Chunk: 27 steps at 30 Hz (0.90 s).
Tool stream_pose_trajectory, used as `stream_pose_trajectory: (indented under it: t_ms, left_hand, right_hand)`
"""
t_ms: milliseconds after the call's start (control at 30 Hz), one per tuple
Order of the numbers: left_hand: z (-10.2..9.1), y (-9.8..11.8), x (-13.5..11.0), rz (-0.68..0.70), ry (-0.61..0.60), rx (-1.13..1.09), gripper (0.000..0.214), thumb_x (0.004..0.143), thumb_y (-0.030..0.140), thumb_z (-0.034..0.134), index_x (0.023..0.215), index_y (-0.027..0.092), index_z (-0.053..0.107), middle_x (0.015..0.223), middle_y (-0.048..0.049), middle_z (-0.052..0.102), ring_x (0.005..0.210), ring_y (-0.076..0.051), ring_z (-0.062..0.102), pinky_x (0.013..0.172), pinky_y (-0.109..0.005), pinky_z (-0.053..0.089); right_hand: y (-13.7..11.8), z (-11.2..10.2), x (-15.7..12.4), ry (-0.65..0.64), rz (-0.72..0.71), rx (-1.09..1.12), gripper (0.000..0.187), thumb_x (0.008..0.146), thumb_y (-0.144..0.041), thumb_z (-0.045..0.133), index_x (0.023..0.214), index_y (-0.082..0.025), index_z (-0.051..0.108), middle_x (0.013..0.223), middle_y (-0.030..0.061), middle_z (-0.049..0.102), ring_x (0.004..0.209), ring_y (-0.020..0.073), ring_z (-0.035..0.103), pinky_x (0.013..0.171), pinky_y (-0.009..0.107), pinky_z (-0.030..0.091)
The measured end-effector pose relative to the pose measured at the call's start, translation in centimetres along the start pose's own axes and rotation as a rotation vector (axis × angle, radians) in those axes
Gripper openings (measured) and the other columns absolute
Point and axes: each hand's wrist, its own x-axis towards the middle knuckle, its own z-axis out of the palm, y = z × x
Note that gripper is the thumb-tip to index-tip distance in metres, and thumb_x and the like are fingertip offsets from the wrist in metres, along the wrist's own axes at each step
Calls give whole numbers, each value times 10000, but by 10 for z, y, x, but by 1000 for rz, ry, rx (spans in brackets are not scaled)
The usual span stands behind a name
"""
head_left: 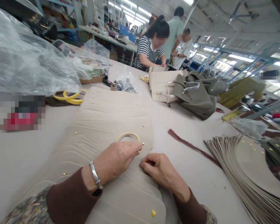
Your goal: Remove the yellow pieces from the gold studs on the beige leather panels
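A fanned stack of beige leather panels with small gold studs lies on the table in front of me. My left hand, a silver bracelet on its wrist, rests on the panels with fingertips pinched beside a yellow tape ring and a stud. My right hand lies curled at the panels' right edge, fingers closed; what they hold, if anything, is hidden. A small yellow bit sits on the nearest panel.
Clear plastic bags pile at the left with yellow tape rolls. Beige and olive handbags stand at the back. Another fanned panel stack lies right, beside a dark red strip. Co-workers stand beyond the table.
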Motion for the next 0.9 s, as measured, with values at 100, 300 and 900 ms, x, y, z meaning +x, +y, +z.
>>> stream_pose_trajectory:
  t_ms: [100, 300, 900]
  left_hand:
    - [3, -3, -2, 45, 63, -56, 193, 962, 216, 434, 1139, 221, 511, 909, -12, 701, 797, -168, 668, 687, -273, 490]
    - [8, 0, -3, 21, 46, -37, 329, 968, 211, 403, 1294, 193, 361, 918, -41, 722, 796, -183, 702, 635, -269, 505]
    - [10, 9, -3, -63, 83, -14, 160, 928, 138, 396, 863, 200, 527, 747, 2, 626, 660, -140, 597, 589, -246, 418]
  right_hand:
    - [2, -5, -1, -75, -13, 104, 225, 813, -207, 578, 622, -170, 691, 540, -36, 605, 489, 98, 498, 462, 201, 331]
    - [-2, 0, 4, 373, -264, 265, 166, 851, -198, 577, 960, -185, 702, 880, 57, 720, 764, 166, 642, 710, 262, 496]
    - [-14, 16, 17, 447, -51, 355, 104, 763, -210, 563, 694, -179, 635, 570, -1, 626, 488, 119, 564, 492, 227, 457]
